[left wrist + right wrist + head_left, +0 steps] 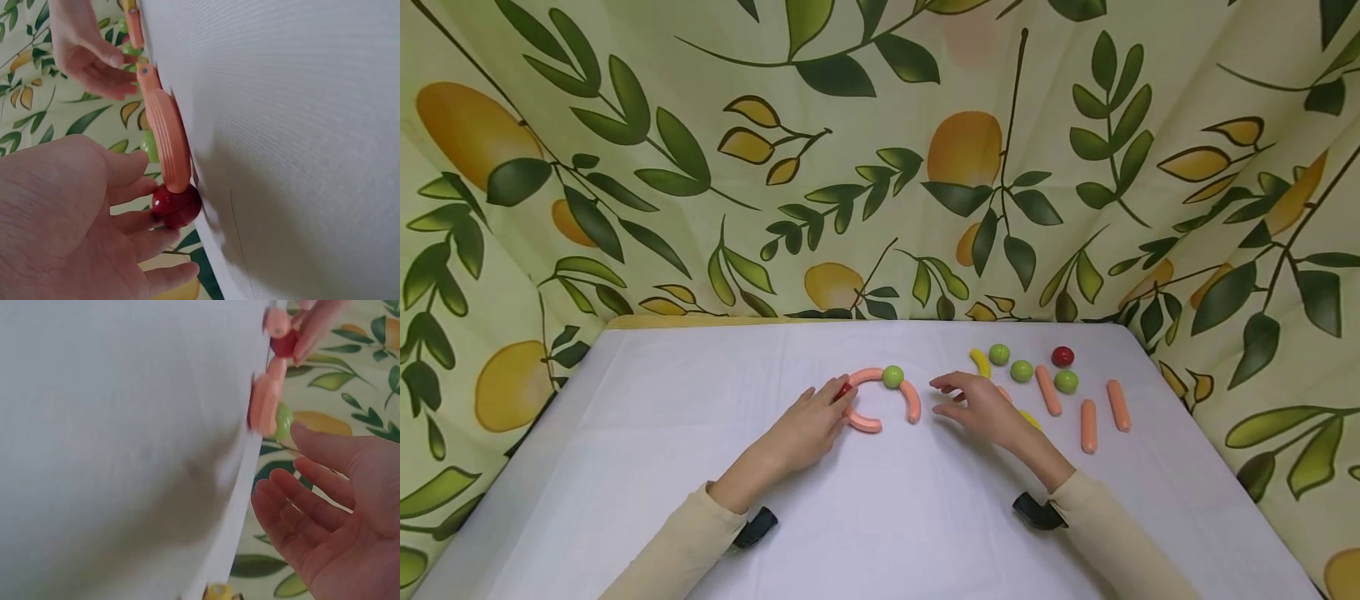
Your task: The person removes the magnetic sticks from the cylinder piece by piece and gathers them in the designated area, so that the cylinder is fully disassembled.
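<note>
Three curved pink, sausage-like pieces lie in a partial ring on the white cloth, among them one [911, 402] on the right and one [862, 422] at the front. A green ball [892, 377] sits between the upper and right pieces. My left hand [805, 427] is at the ring's left side, its fingers touching a red ball [177, 206]. In the left wrist view those fingers are extended, and the ball meets the end of a curved piece [167, 140]. To the right of the ring hovers my right hand [977, 408], holding nothing, fingers loosely bent and spread.
On the right lie straight pink pieces [1088, 426], several green balls [1021, 371], another red ball [1062, 357] and a yellow curved piece [980, 362]. More yellow and pink bits are partly hidden by the right hand. A leaf-patterned curtain [865, 233] stands behind the table.
</note>
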Available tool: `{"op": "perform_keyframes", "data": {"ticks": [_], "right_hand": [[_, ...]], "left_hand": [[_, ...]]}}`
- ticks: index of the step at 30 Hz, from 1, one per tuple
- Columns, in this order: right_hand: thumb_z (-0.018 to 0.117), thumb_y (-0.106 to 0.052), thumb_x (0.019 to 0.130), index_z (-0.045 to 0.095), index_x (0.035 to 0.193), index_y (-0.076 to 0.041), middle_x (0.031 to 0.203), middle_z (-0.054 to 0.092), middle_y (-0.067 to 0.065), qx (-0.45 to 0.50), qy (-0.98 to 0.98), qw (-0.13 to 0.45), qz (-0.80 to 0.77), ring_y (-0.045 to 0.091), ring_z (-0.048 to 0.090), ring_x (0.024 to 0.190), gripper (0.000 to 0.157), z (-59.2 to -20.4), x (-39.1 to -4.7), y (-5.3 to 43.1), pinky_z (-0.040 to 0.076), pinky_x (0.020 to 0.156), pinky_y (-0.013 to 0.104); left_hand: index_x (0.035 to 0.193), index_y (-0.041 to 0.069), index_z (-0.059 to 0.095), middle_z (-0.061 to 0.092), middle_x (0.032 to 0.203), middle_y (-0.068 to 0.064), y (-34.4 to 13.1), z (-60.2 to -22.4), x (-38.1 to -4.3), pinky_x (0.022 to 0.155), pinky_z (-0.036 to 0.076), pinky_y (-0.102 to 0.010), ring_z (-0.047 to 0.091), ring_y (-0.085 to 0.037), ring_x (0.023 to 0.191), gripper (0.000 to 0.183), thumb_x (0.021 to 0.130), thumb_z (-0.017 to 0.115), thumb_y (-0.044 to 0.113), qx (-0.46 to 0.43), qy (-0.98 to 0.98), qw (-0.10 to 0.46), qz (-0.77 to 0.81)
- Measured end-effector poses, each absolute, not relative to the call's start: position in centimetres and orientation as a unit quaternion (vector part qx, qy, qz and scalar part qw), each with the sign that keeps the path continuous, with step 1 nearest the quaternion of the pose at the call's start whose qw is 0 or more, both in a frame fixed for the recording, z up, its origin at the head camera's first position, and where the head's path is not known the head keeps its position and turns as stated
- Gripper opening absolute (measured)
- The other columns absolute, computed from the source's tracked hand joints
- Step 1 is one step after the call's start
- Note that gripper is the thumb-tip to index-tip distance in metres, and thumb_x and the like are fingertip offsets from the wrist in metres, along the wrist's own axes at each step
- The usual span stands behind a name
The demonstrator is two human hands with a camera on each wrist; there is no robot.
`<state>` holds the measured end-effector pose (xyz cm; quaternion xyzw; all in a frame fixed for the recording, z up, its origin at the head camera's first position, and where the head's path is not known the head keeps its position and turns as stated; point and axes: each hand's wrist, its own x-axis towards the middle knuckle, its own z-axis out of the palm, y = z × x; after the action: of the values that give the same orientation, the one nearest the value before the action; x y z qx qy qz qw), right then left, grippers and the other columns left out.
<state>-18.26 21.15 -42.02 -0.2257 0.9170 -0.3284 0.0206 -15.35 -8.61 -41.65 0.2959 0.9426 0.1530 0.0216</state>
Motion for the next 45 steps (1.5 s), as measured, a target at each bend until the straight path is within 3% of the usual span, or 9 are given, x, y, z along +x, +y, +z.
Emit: {"op": "perform_keyframes", "data": {"ticks": [10, 19, 29, 39, 45], "right_hand": [[0.084, -0.017, 0.078, 0.063, 0.125, -0.001, 0.115, 0.067, 0.007, -0.237, 0.912, 0.036, -0.332, 0.021, 0.062, 0.102, 0.054, -42.6, -18.2, 19.1, 0.054, 0.085, 0.036], [0.080, -0.011, 0.082, 0.066, 0.120, -0.003, 0.111, 0.068, 0.005, -0.229, 0.914, 0.028, -0.335, 0.019, 0.063, 0.099, 0.042, -42.9, -19.3, 18.8, 0.055, 0.083, 0.033], [0.077, -0.008, 0.084, 0.068, 0.115, 0.001, 0.107, 0.070, 0.010, -0.218, 0.919, 0.010, -0.328, 0.022, 0.064, 0.097, 0.034, -43.1, -20.8, 19.2, 0.056, 0.082, 0.034], [0.074, -0.005, 0.086, 0.070, 0.113, 0.000, 0.105, 0.070, 0.009, -0.210, 0.925, 0.017, -0.315, 0.021, 0.064, 0.096, 0.028, -43.4, -21.6, 18.6, 0.056, 0.083, 0.035], [0.073, -0.009, 0.088, 0.070, 0.114, -0.002, 0.109, 0.070, 0.009, -0.210, 0.930, 0.004, -0.300, 0.025, 0.065, 0.100, 0.027, -42.2, -20.4, 18.1, 0.054, 0.087, 0.041]], "left_hand": [[0.142, -0.001, 0.048, 0.040, 0.149, -0.021, -8.5, -41.6, -15.2, 0.107, 0.035, -0.058, 0.043, -0.036, 0.135, 0.045, 0.101, 0.055, 0.015, 0.298, 0.941, 0.013, 0.159], [0.137, 0.002, 0.055, 0.046, 0.143, -0.021, -8.6, -41.6, -14.9, 0.107, 0.035, -0.058, 0.047, -0.034, 0.132, 0.045, 0.096, 0.064, 0.017, 0.301, 0.940, 0.000, 0.163], [0.139, 0.003, 0.054, 0.044, 0.148, -0.018, -7.9, -41.6, -13.7, 0.108, 0.034, -0.058, 0.041, -0.039, 0.135, 0.047, 0.097, 0.062, 0.025, 0.322, 0.938, 0.015, 0.128], [0.129, 0.007, 0.060, 0.058, 0.124, -0.010, -6.6, -41.3, -12.1, 0.102, 0.043, -0.051, 0.053, -0.027, 0.118, 0.040, 0.095, 0.065, 0.027, 0.375, 0.922, -0.032, 0.094], [0.142, 0.009, 0.052, 0.044, 0.149, -0.015, -6.6, -41.1, -11.9, 0.108, 0.036, -0.055, 0.038, -0.032, 0.139, 0.050, 0.099, 0.058, 0.033, 0.361, 0.927, 0.006, 0.100]]}}
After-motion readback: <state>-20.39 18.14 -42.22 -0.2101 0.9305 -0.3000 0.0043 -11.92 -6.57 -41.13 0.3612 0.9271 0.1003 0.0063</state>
